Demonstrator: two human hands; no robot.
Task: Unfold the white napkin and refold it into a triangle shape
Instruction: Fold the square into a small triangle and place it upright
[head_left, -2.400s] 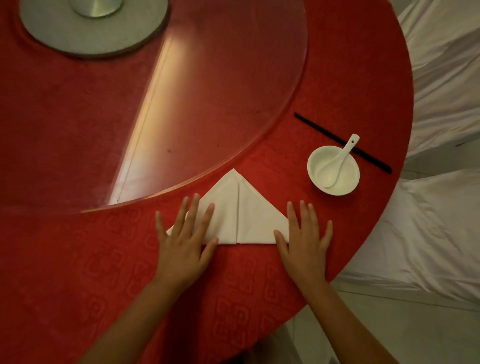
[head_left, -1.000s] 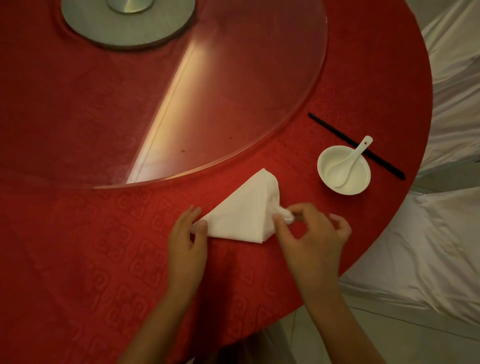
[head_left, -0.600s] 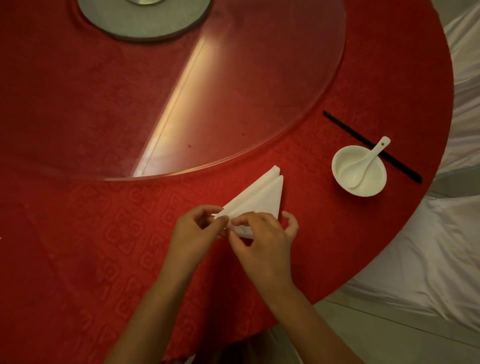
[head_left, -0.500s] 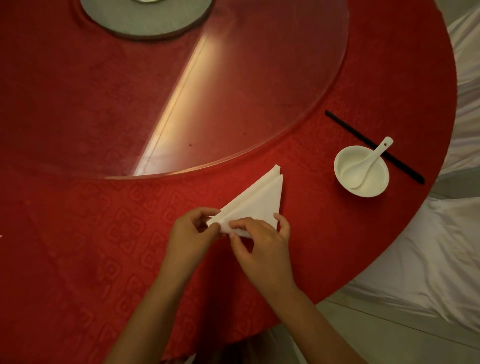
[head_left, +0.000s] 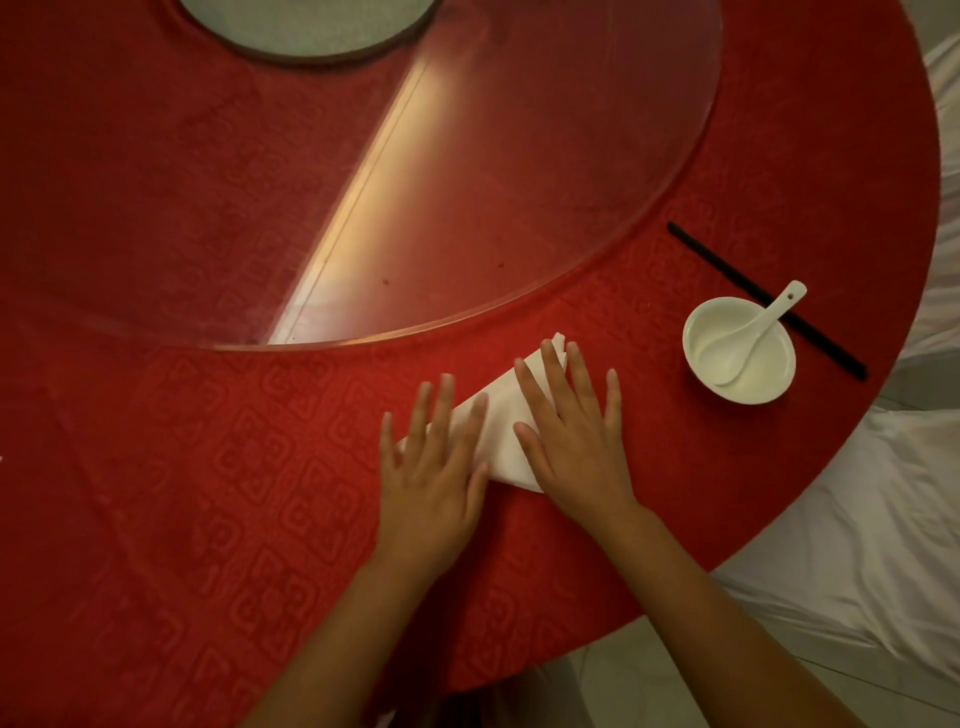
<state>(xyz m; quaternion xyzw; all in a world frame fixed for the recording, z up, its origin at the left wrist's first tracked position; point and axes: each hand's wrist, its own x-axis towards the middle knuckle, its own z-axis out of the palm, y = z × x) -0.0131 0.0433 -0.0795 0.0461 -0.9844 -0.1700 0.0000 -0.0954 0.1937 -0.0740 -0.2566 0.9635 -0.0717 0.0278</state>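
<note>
white napkin (head_left: 503, 431) lies flat under left hand (head_left: 434, 470) and right hand (head_left: 574, 439)

Looked like a restaurant or banquet dining room. Showed a large round table under a red patterned tablecloth (head_left: 218, 493), topped by a clear glass turntable (head_left: 571, 156) on a grey hub (head_left: 306, 31). Held one place setting: white bowl (head_left: 698, 332), white soup spoon (head_left: 753, 332), black chopsticks (head_left: 727, 270). Stood ringed by chairs in white satin covers (head_left: 831, 519).
</note>
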